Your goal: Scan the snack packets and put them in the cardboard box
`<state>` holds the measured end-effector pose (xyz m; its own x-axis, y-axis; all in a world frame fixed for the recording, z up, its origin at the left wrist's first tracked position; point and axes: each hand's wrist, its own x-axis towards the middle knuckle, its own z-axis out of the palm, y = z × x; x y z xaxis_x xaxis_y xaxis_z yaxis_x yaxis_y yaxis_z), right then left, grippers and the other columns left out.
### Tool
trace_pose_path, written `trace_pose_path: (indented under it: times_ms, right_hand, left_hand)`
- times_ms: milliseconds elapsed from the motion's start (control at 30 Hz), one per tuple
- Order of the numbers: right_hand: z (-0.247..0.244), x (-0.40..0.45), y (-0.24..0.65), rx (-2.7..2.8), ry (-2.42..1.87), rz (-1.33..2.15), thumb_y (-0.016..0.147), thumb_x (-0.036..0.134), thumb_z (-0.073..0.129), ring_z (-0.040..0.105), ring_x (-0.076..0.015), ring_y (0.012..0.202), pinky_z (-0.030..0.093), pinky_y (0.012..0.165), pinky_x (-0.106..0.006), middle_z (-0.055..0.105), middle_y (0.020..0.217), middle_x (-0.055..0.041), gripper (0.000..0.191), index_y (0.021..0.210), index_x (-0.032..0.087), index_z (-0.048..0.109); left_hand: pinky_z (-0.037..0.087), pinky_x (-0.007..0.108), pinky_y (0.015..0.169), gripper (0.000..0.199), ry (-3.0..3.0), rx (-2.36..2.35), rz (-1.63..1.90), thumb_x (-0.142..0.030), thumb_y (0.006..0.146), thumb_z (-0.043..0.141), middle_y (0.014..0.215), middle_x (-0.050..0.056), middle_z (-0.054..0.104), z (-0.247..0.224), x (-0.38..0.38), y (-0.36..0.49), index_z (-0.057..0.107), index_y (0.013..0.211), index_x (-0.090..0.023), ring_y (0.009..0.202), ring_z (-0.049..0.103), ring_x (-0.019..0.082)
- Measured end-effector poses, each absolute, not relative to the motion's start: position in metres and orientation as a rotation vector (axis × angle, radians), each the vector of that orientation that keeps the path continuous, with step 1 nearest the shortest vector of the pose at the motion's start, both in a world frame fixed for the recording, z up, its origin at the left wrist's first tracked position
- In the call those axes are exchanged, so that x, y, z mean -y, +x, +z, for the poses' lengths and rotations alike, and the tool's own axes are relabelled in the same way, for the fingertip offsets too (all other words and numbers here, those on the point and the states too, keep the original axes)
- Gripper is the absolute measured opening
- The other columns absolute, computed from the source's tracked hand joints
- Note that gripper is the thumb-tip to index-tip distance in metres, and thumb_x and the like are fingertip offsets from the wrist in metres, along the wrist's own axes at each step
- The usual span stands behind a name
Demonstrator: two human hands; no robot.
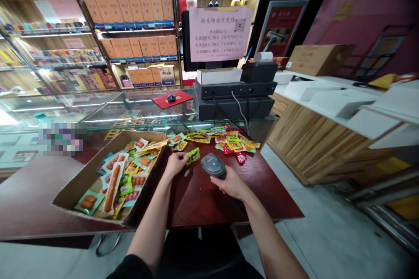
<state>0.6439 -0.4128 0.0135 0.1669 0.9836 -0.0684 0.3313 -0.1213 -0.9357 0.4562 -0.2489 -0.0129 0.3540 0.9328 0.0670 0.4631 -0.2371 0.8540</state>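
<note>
My left hand [176, 164] pinches a small green snack packet [193, 156] above the dark red table [196, 200]. Wrapped round the handle of a grey barcode scanner [212, 165], my right hand [231, 182] holds it just right of the packet, and a blue light shows on the scanner's top. To the left, a cardboard box [62, 209] contains several wrapped sausages and snack packets. More colourful packets [234, 144] lie in a loose pile at the table's back edge, beyond both hands.
Behind the table, a glass counter [137, 100] bears a mouse [171, 97] on a red mat, a monitor with a pink sign [219, 35] and a black receipt printer [260, 72]. Shelves of boxed goods stand behind. A wooden cabinet [297, 139] is at the right.
</note>
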Motion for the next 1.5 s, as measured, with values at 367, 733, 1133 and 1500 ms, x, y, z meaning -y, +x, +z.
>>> trace_pose_path:
  times_ms: [367,733,1133,1500]
  right_hand:
    - [0.008,0.410,0.638,1.346,-1.602,1.000,0.077,0.030,0.065,0.051,-0.0108,0.039,0.040,0.038,-0.020,0.057,0.052,0.0042,0.019,0.089,0.016,0.060]
    - [0.027,0.405,0.629,1.325,-1.619,0.968,0.074,0.029,0.066,0.048,-0.0107,0.037,0.039,0.038,-0.021,0.054,0.046,0.0048,0.014,0.079,0.017,0.059]
    - [0.041,0.377,0.585,1.491,-1.523,1.088,0.073,0.023,0.068,0.052,-0.0119,0.038,0.040,0.038,-0.021,0.056,0.046,0.0041,0.015,0.084,0.017,0.059]
    - [0.037,0.391,0.627,1.357,-1.598,1.015,0.072,0.026,0.069,0.050,-0.0104,0.037,0.038,0.037,-0.020,0.056,0.047,0.0045,0.016,0.082,0.017,0.059]
  left_hand:
    - [0.053,0.024,0.055,0.029,1.230,-0.999,0.863,-0.032,0.063,0.085,0.069,0.004,0.070,0.012,0.248,0.452,0.074,0.078,-0.010,0.057,0.060,0.012]
    - [0.047,0.023,0.054,0.026,1.484,-1.073,0.864,-0.034,0.076,0.071,0.071,0.004,0.071,0.021,0.249,0.439,0.076,0.089,-0.013,0.052,0.058,0.012]
    - [0.047,0.033,0.083,0.027,1.874,-1.912,1.496,-0.037,0.084,0.060,0.087,0.010,0.071,0.095,0.278,0.317,0.074,0.093,-0.016,0.081,0.065,0.023]
    - [0.048,0.034,0.081,0.022,2.080,-1.567,1.282,-0.032,0.086,0.059,0.085,0.010,0.069,0.077,0.268,0.412,0.074,0.091,-0.016,0.080,0.064,0.022]
